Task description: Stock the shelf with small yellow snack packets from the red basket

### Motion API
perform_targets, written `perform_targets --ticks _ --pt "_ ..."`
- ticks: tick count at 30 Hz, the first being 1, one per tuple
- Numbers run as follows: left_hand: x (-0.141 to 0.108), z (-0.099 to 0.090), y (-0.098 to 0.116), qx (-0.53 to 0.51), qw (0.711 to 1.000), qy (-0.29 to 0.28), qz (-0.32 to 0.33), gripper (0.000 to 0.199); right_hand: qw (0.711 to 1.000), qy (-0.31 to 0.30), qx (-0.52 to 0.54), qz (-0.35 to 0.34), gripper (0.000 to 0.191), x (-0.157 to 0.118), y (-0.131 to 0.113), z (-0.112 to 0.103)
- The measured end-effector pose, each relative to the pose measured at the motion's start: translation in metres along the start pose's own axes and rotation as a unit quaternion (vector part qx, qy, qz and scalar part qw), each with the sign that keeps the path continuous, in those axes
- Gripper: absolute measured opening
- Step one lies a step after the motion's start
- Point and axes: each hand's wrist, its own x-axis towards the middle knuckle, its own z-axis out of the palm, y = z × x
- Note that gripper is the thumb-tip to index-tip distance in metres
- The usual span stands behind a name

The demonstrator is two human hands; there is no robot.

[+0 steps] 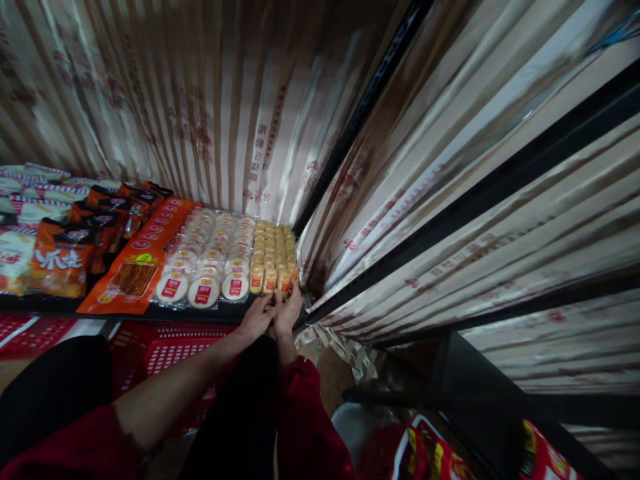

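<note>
Small yellow wrapped snack packs stand in tight rows at the right end of a dark shelf. My right hand has its fingers closed around the front pack at the right end of these rows. Close beside it, my left hand is at the shelf's front edge, its fingers drawn together by the right thumb. What the left fingers hold, if anything, cannot be made out. Left of the yellow packs are several rows of round white wrapped crackers with red labels.
Farther left lie a flat orange snack bag and upright orange bags. Red plastic baskets sit below the shelf. Pleated curtains hang behind, with a black post at the corner. Red packages are at lower right.
</note>
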Motion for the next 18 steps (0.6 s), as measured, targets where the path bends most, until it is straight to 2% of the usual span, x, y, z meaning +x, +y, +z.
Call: perform_targets --ticks 4,8,11,18 --pt "0.0 0.001 -0.002 0.012 1.0 0.003 0.007 0.043 1.0 -0.013 0.008 -0.016 0.043 0.0 0.003 0.001" --pt "-0.001 0.001 -0.004 0.007 1.0 0.0 0.021 0.042 0.999 0.002 0.02 -0.029 0.04 -0.001 0.006 0.001" --pt "-0.002 0.0 -0.003 0.008 1.0 -0.011 0.02 0.045 0.999 0.017 0.027 -0.02 0.038 -0.001 0.009 0.002" --pt "-0.003 0.0 -0.002 -0.003 0.999 -0.017 0.033 0.044 1.0 -0.002 0.025 -0.009 0.033 -0.001 0.013 0.002"
